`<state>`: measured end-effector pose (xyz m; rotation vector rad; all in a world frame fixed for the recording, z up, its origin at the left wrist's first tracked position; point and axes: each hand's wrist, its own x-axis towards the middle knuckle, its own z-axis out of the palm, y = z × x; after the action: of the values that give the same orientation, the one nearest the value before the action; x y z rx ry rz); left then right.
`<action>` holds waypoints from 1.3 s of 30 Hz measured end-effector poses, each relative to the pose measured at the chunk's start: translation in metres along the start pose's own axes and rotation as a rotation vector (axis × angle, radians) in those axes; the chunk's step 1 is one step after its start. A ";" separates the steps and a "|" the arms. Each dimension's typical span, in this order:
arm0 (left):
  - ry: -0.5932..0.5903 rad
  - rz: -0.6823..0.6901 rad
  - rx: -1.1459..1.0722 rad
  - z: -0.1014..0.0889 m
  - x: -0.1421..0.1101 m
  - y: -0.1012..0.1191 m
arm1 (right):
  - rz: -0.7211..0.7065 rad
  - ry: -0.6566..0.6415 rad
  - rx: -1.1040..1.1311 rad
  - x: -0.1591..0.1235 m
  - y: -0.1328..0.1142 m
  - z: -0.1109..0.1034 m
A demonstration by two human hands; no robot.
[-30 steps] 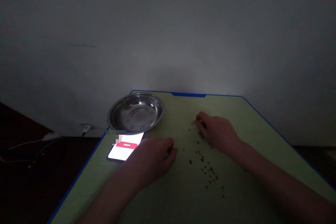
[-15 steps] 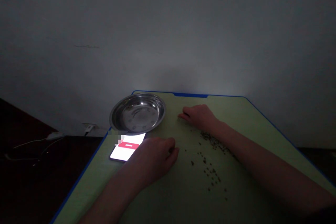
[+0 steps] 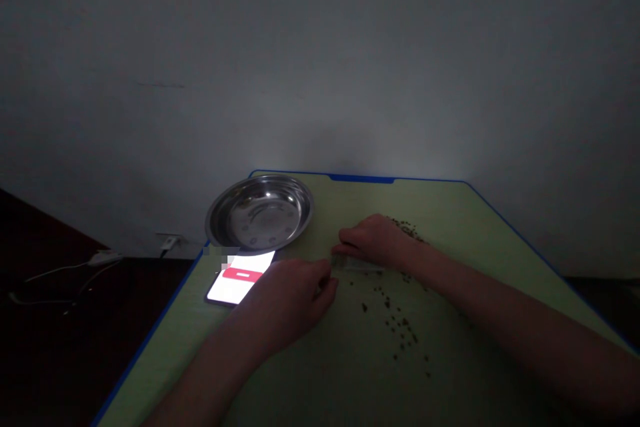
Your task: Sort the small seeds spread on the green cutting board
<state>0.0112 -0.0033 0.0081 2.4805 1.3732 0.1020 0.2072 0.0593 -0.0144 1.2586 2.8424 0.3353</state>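
Note:
The scene is dim. My left hand (image 3: 293,297) rests curled on a green table (image 3: 450,380), fingers bent in, beside a lit phone (image 3: 239,278). My right hand (image 3: 373,241) lies just above and to the right of it, fingers pinched on a thin pale object I cannot make out, its tip close to my left fingers. Several small dark seeds (image 3: 397,327) lie scattered on the table below my right forearm, and more seeds (image 3: 407,228) sit behind the right hand. An empty steel bowl (image 3: 260,211) stands at the table's far left corner.
The table has a blue edge (image 3: 150,340) and stands against a plain wall (image 3: 320,67). On the dark floor at the left lie a white cable and a plug (image 3: 103,257).
My right hand moved left toward the bowl, then came back toward me and now sits close to my left hand. More seeds show behind it. My left hand stayed put.

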 end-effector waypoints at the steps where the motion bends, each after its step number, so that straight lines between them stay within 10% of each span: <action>1: -0.002 -0.002 0.001 0.000 0.000 0.000 | -0.008 0.002 0.001 0.000 -0.001 0.000; 26: 0.034 0.003 -0.001 -0.003 0.001 -0.002 | -0.110 0.044 0.007 -0.005 -0.013 -0.006; 39: 0.066 0.034 0.011 -0.002 0.003 -0.002 | -0.155 0.044 0.133 -0.058 -0.037 -0.018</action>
<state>0.0110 0.0007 0.0093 2.5317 1.3606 0.1852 0.2176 -0.0106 -0.0079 1.0519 3.0210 0.1754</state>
